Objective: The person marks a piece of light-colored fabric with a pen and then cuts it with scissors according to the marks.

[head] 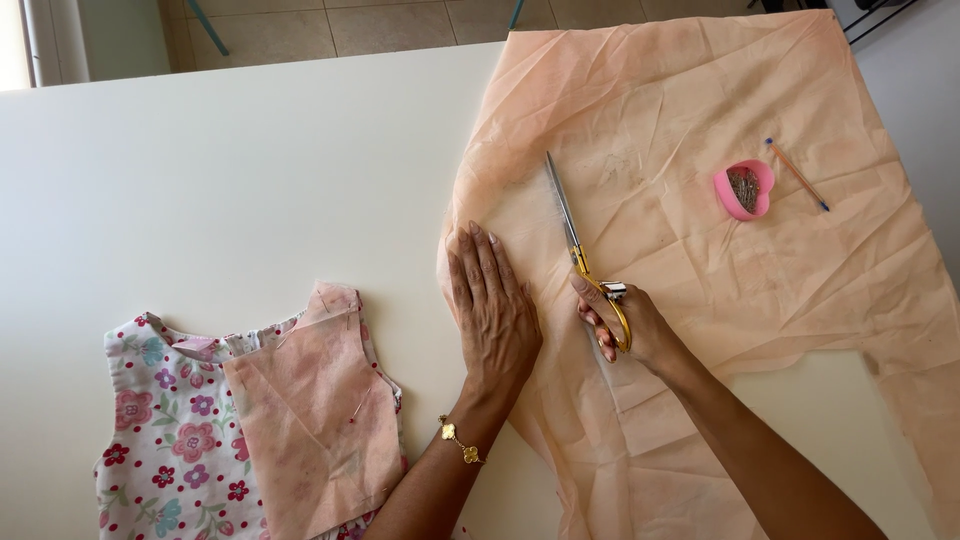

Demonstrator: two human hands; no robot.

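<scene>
A large sheet of thin peach fabric lies spread over the right half of the white table. My left hand presses flat on the fabric's left edge, fingers together, a gold bracelet on the wrist. My right hand grips the gold handles of a pair of scissors. The long steel blades lie on the fabric and point away from me, just right of my left hand.
A pink heart-shaped dish of pins and a thin pencil rest on the fabric at the far right. At the near left lies a floral dress bodice with a peach fabric piece pinned on it.
</scene>
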